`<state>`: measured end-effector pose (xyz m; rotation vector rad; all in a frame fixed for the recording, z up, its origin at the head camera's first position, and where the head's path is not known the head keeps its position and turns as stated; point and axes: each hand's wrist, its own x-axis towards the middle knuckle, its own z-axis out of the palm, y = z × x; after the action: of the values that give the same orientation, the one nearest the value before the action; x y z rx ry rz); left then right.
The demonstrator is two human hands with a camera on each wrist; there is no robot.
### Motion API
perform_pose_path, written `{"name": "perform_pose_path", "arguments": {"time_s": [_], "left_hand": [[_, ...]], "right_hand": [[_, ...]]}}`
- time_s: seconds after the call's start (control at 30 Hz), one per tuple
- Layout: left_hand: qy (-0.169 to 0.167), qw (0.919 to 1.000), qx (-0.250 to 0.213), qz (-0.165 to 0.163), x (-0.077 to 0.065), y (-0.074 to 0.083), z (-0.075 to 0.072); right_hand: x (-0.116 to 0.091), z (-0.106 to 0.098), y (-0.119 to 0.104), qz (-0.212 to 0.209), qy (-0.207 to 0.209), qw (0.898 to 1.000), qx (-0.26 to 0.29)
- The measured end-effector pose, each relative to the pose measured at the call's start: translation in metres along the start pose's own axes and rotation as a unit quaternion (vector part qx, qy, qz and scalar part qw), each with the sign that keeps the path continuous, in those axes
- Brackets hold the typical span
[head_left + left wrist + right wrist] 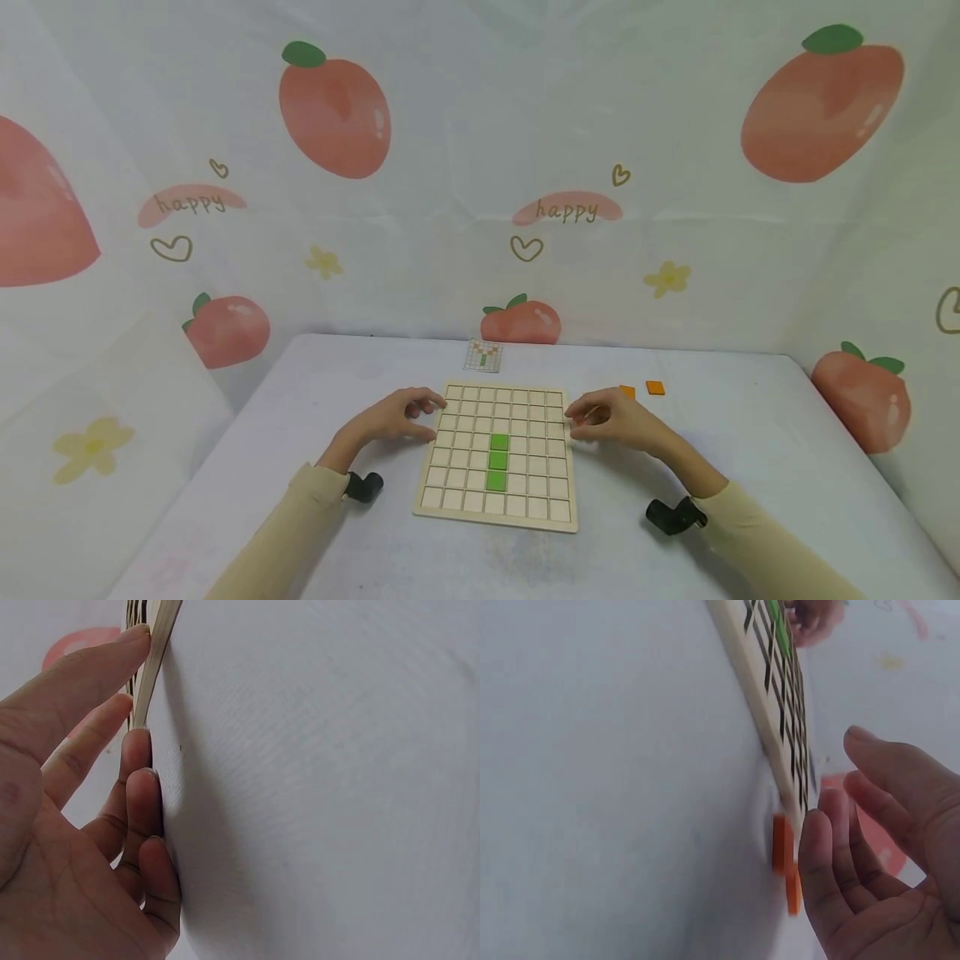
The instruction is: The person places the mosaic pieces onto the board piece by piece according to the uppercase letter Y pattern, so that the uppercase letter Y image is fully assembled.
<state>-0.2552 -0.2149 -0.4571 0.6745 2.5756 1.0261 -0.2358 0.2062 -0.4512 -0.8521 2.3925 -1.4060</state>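
Observation:
A square wooden grid board (459,457) lies on the white table with three green tiles (498,461) in one column, running from its middle toward the near edge. My left hand (397,415) is at the board's left side, thumb and fingertips right at the rim, fingers loosely bent. In the left wrist view the thumb overlaps the board's edge (160,656). On the opposite side my right hand (617,417) hovers by the right rim, relaxed and holding nothing. Two orange tiles (656,387) lie beyond the right hand, one partly hidden behind it.
A small printed card (483,356) with a coloured grid pattern lies behind the board. A white cloth with fruit prints (525,322) hangs behind the table (360,550) and along its sides. Black wrist cameras (675,516) are strapped to both forearms.

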Motion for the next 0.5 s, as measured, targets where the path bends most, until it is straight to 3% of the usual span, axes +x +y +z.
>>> {"name": "perform_pose_path", "arguments": {"time_s": [0.27, 0.5], "left_hand": [[0.001, 1.0, -0.002, -0.006, 0.0, 0.001, 0.001], [0.002, 1.0, -0.002, -0.003, 0.0, 0.002, 0.002]], "right_hand": [[-0.014, -0.025, 0.014, -0.002, 0.002, 1.0, -0.002], [-0.016, -0.027, 0.025, 0.003, 0.015, 1.0, -0.017]]}}
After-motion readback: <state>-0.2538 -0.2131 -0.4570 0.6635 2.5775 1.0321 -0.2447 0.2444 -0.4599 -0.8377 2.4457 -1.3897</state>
